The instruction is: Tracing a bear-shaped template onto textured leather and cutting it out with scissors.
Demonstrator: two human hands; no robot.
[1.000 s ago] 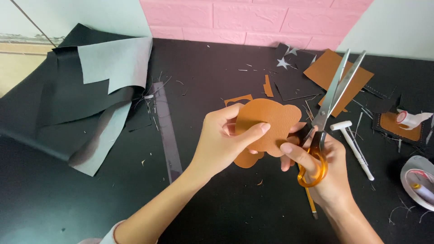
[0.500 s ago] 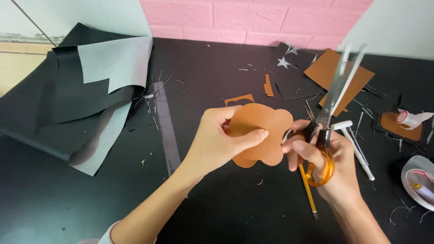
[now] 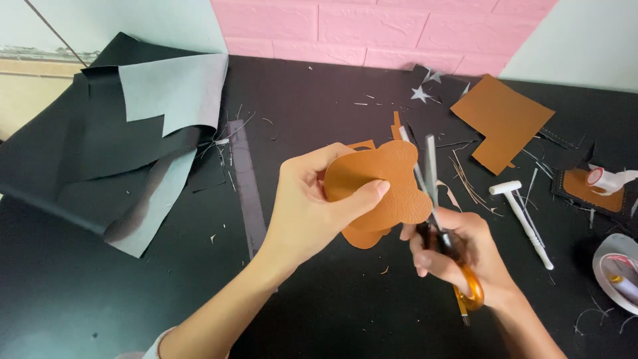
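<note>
My left hand (image 3: 312, 206) pinches a lobed piece of tan leather (image 3: 380, 186) between thumb and fingers, holding it up above the black tabletop (image 3: 319, 106). A second tan layer (image 3: 364, 237) pokes out below it. My right hand (image 3: 458, 252) grips orange-handled scissors (image 3: 433, 193), whose blades point up and away, slightly apart, right at the leather's right edge.
Black and grey leather sheets (image 3: 133, 146) lie at the left, with a clear ruler (image 3: 246, 183) beside them. A tan leather offcut (image 3: 502, 119), a white-handled tool (image 3: 525, 216), small scraps, a tape roll (image 3: 618, 269) and a small tan patch (image 3: 588, 189) sit at the right.
The scissors have swung from leaning right to nearly upright and moved in against the leather's right edge. My left hand has turned the leather piece a little.
</note>
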